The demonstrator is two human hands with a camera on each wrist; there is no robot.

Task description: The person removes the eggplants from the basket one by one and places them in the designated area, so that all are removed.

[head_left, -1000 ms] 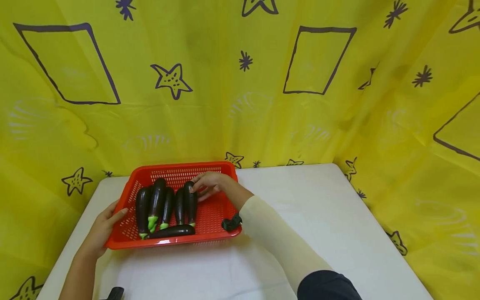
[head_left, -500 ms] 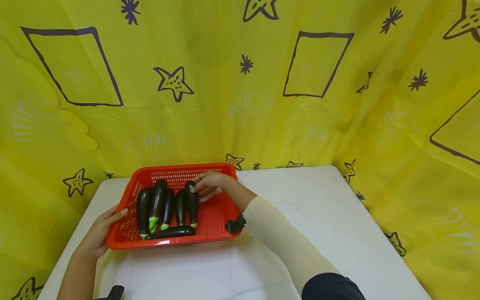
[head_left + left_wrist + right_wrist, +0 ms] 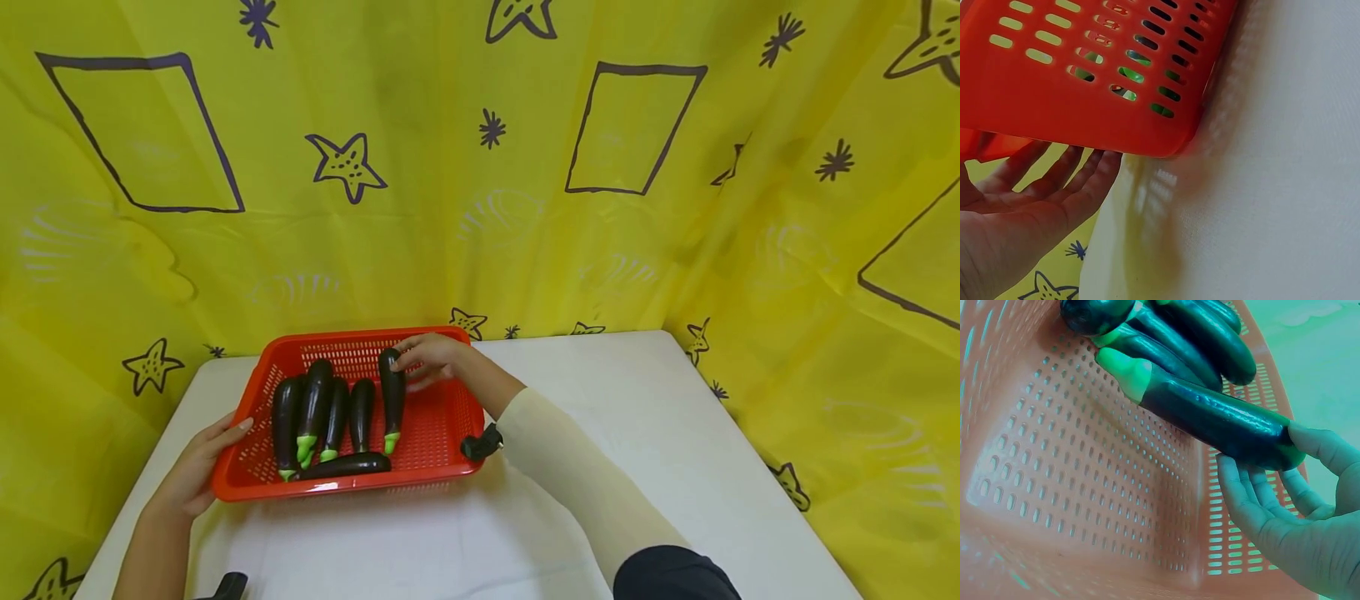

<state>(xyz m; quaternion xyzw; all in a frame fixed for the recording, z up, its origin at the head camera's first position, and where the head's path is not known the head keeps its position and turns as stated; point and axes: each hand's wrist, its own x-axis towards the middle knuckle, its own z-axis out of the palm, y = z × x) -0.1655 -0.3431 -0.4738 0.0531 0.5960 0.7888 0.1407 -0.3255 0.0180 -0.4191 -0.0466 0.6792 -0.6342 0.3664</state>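
Note:
A red plastic basket (image 3: 438, 475) with slotted walls stands on the white table. My left hand (image 3: 193, 467) grips its left side, thumb over the rim; in the left wrist view the fingers (image 3: 1094, 181) bend against the outside. Inside the basket, toward its right, my right hand (image 3: 435, 357) pinches a dark eggplant (image 3: 392, 392) by its rounded end between thumb and fingers. That eggplant's green stem end (image 3: 1125, 372) points away from the hand in the right wrist view. Several other eggplants (image 3: 315, 404) lie side by side at the left, and one eggplant (image 3: 345, 465) lies crosswise along the front wall.
A yellow patterned curtain (image 3: 420, 250) hangs behind and beside the white table (image 3: 600, 417). A black device (image 3: 482, 443) sits at the right wrist, by the basket's front right corner. Another black piece (image 3: 231, 585) shows at the bottom edge, near the left forearm.
My right hand has lifted the rightmost eggplant slightly and drawn it right, so a gap separates it from its neighbour. The left hand and the basket stay in place.

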